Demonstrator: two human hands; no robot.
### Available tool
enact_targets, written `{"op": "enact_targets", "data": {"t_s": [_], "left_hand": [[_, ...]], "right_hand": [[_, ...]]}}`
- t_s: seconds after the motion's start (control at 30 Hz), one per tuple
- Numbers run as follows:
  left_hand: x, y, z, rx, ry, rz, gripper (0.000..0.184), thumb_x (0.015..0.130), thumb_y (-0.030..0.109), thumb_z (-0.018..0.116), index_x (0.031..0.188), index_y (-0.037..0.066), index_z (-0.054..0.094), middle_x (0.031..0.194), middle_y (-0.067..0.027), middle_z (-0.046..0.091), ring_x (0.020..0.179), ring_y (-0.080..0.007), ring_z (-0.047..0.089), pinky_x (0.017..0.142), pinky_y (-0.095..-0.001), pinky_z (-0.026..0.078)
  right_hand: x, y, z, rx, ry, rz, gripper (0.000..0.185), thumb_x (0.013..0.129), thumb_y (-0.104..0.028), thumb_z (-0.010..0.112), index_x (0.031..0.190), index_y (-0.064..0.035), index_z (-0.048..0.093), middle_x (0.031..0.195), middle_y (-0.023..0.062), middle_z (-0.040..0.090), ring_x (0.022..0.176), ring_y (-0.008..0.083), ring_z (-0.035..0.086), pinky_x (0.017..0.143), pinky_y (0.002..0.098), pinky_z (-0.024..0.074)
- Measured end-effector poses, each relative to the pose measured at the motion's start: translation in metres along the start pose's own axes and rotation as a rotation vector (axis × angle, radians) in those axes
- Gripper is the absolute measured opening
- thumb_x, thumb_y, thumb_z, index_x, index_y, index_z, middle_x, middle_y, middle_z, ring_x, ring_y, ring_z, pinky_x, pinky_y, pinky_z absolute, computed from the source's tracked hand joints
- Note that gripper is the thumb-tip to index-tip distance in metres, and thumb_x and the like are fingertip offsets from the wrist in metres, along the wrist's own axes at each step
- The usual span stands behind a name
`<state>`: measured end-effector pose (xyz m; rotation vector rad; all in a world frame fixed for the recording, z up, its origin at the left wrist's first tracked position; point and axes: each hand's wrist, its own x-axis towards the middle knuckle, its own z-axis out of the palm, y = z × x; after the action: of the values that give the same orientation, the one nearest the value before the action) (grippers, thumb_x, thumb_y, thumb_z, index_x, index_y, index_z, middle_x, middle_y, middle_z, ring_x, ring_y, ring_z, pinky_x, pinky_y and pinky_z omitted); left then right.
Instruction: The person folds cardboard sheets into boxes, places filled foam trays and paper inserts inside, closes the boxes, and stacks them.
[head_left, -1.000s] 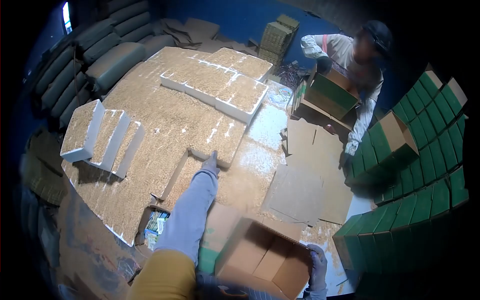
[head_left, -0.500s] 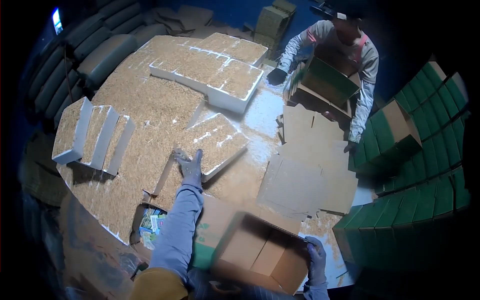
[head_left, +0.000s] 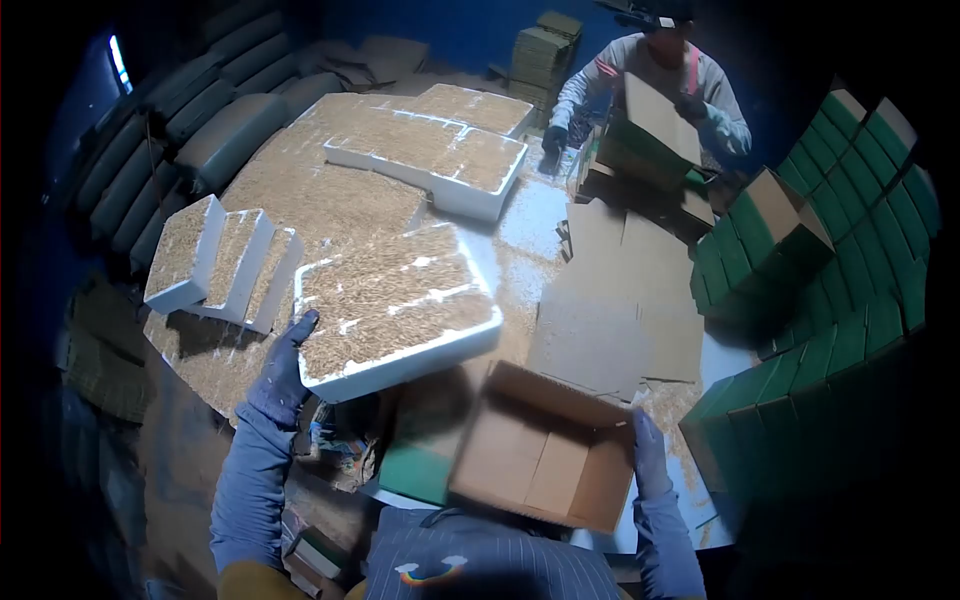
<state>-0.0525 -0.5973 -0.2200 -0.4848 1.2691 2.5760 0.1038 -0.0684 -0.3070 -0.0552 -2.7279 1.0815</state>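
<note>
My left hand [head_left: 283, 365], gloved, grips the left edge of a white-sided block [head_left: 395, 310] with a tan, grainy top. The block is raised and tilted above the round table. In my gloved right hand [head_left: 650, 450] is the right rim of an open cardboard box [head_left: 545, 455], brown inside and without contents. The raised block is up and left of this box. Beside the box, to its left, lies a green and brown carton [head_left: 415, 465], partly hidden by the block.
More white-sided blocks [head_left: 430, 155] lie at the back, and several lean at left [head_left: 225, 260]. Flattened cardboard [head_left: 620, 310] covers the table's right side. Green boxes [head_left: 800, 400] are stacked at right. Across the table a person [head_left: 660, 100] handles a box [head_left: 645, 140].
My left hand has lifted the block off the table toward me. The right hand keeps hold of the box. The person opposite has brought a hand up onto their box.
</note>
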Motion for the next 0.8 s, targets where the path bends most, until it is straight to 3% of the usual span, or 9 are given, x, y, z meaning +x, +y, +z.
{"op": "enact_targets", "data": {"t_s": [0.03,0.1,0.13,0.33,0.57,0.63,0.7,0.77,0.8], "left_hand": [[-0.017,-0.005,0.026,-0.018,-0.042,-0.062,0.049,0.098,0.021,0.055,0.139,-0.001,0.042,0.129,-0.0212,0.057,0.112,-0.0326,0.063,0.096,-0.0434,0.054],[-0.038,-0.029,0.079,0.028,-0.109,-0.117,0.051,0.098,0.023,0.055,0.14,-0.001,0.04,0.13,-0.0226,0.056,0.11,-0.033,0.064,0.094,-0.0437,0.056],[-0.043,-0.047,0.103,0.01,-0.181,-0.139,0.051,0.098,0.023,0.055,0.141,0.001,0.04,0.13,-0.0215,0.056,0.11,-0.032,0.064,0.093,-0.0432,0.056],[-0.069,-0.145,0.155,0.106,-0.33,-0.2,0.08,0.096,0.021,0.059,0.157,0.026,0.007,0.14,-0.0133,0.046,0.119,-0.0264,0.055,0.091,-0.0439,0.054],[-0.122,-0.121,0.101,0.54,-0.325,-0.144,0.094,0.087,0.038,0.066,0.158,0.015,0.008,0.151,-0.0151,0.036,0.134,-0.0262,0.042,0.111,-0.0411,0.035],[-0.119,-0.137,0.088,0.568,-0.314,-0.173,0.088,0.092,0.03,0.062,0.158,0.015,0.006,0.147,-0.0136,0.039,0.13,-0.0227,0.043,0.108,-0.0384,0.039],[-0.105,-0.164,0.073,0.76,-0.34,-0.069,0.084,0.094,0.026,0.06,0.157,0.01,0.009,0.158,-0.0164,0.025,0.14,-0.0231,0.031,0.112,-0.0364,0.031],[-0.091,-0.18,0.067,1.024,-0.298,-0.005,0.08,0.094,0.02,0.058,0.156,0.005,0.011,0.156,-0.0239,0.029,0.138,-0.0299,0.04,0.108,-0.0373,0.037],[-0.09,-0.179,0.072,1.123,-0.257,-0.034,0.077,0.093,0.014,0.057,0.155,0.006,0.014,0.15,-0.0251,0.037,0.133,-0.0307,0.046,0.108,-0.0358,0.037]], "right_hand": [[0.017,0.001,0.003,0.368,-0.06,0.294,0.04,0.105,-0.029,0.04,0.111,0.0045,0.06,0.105,0.0182,0.066,0.092,0.0265,0.063,0.087,0.0329,0.0466],[0.047,0.016,0.01,0.497,-0.175,0.457,0.041,0.104,-0.032,0.043,0.113,0.0035,0.062,0.101,0.0139,0.068,0.093,0.0212,0.062,0.087,0.032,0.0462],[0.054,0.045,0.018,-0.007,-0.056,-0.167,0.045,0.104,-0.037,0.044,0.106,0.0028,0.064,0.095,0.0115,0.067,0.087,0.0182,0.061,0.083,0.033,0.0466],[0.071,0.024,-0.013,0.447,-0.19,0.185,0.046,0.102,-0.04,0.046,0.109,0.0015,0.065,0.091,0.01,0.066,0.084,0.0169,0.059,0.079,0.0318,0.0468],[0.028,-0.004,0.014,0.45,-0.195,0.3,0.049,0.1,-0.044,0.048,0.112,0.0,0.065,0.087,0.0083,0.064,0.079,0.0154,0.058,0.074,0.0304,0.0472],[0.024,-0.011,0.014,0.352,-0.244,0.271,0.049,0.099,-0.045,0.049,0.113,-0.0004,0.065,0.086,0.0078,0.064,0.078,0.015,0.057,0.073,0.03,0.0472],[0.044,-0.004,-0.009,0.4,-0.522,0.246,0.046,0.099,-0.042,0.052,0.117,-0.0015,0.064,0.103,0.0094,0.068,0.091,0.0151,0.061,0.079,0.0276,0.0487],[0.078,-0.001,-0.033,0.628,-0.746,0.502,0.045,0.098,-0.04,0.054,0.121,-0.003,0.063,0.117,0.0089,0.067,0.101,0.0171,0.062,0.087,0.027,0.048],[0.096,0.023,-0.026,0.631,-0.586,0.458,0.042,0.096,-0.037,0.059,0.122,-0.004,0.064,0.114,0.0072,0.068,0.1,0.0175,0.063,0.087,0.0262,0.0479]]}}
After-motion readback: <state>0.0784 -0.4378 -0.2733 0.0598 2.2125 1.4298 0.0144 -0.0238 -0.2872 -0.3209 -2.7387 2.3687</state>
